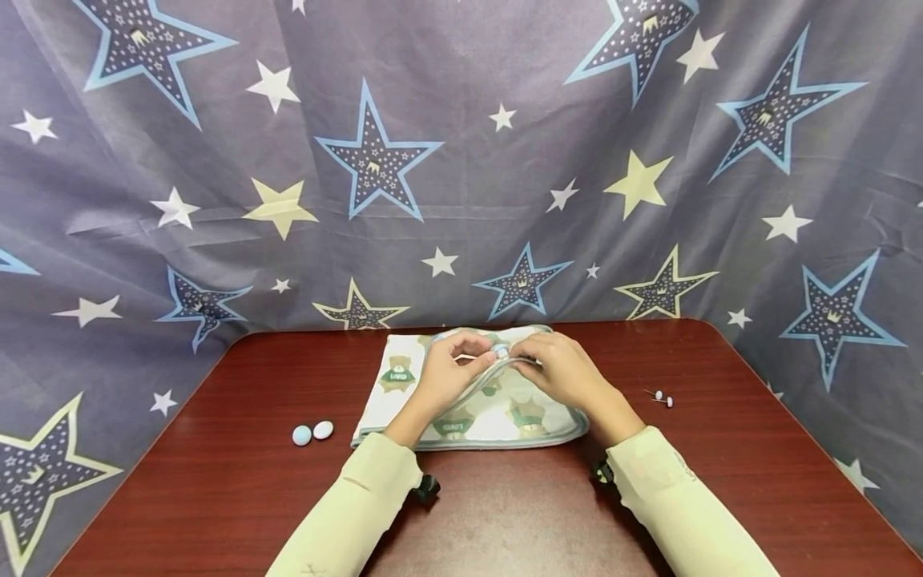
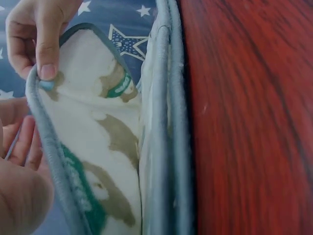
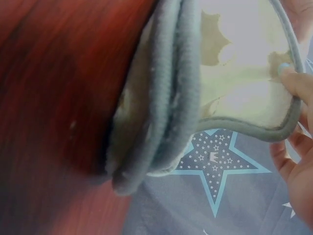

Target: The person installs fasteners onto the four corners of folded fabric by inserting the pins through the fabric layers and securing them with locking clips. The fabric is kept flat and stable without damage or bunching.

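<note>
A folded cream blanket [image 1: 389, 417] with bear prints and grey-green trim lies on the table, its upper layer lifted along one edge. My right hand [image 1: 558, 365] pinches that edge; in the right wrist view its thumb [image 3: 298, 85] presses a small light-blue piece [image 3: 283, 67] on the cloth's underside. Above the edge, between both hands, sits a small blue-and-white cap [image 1: 501, 350]. The thumb and forefinger of my left hand [image 1: 454, 369] pinch this cap. In the left wrist view other left fingers [image 2: 22, 147] lie loosely bent behind the trim.
Two round caps, one light blue [image 1: 301, 435] and one white [image 1: 323, 430], lie left of the blanket. Two pale-headed pins [image 1: 658, 395] lie at the right. Behind the dark red wooden table [image 1: 259, 377] hangs a grey star-print curtain [image 1: 461, 232].
</note>
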The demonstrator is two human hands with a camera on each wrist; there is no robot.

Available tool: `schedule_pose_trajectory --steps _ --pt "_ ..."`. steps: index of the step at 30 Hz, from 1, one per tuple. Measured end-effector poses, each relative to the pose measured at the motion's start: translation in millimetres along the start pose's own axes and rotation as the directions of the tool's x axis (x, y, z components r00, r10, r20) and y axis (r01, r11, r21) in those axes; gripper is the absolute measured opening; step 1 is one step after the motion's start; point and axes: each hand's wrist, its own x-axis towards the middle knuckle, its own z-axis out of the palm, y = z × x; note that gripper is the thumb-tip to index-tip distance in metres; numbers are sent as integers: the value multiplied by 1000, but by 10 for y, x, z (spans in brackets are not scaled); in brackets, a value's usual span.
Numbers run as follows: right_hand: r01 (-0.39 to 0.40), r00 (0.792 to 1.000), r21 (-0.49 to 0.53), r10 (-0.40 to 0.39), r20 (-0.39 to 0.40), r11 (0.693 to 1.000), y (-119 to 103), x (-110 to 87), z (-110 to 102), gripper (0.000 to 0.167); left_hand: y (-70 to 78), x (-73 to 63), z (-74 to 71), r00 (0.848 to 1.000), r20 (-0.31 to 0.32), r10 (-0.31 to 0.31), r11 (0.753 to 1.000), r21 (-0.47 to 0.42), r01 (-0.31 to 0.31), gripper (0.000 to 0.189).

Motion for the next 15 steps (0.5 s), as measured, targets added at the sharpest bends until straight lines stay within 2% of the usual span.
schedule_pose_trajectory --steps 3,7,10,12,15 --pt "-1 1000 0 1 3 1000 0 5 -2 10 30 -27 -45 999 28 16 998 65 -17 14" --pt "-3 1000 -7 3 10 1000 -2 4 -6 10 80 -46 -62 993 105 57 981 176 -75 16" --pt "-9 1000 -13 9 15 1000 -2 0 -8 10 110 -43 -45 980 170 107 950 275 -151 16" --pt "-9 1000 -14 9 20 1000 0 -3 -10 9 127 -32 -30 968 208 141 919 336 -206 14" --pt "-6 999 -13 7 36 1000 5 -4 -12 7 145 -8 -8 952 248 182 879 392 -270 10"
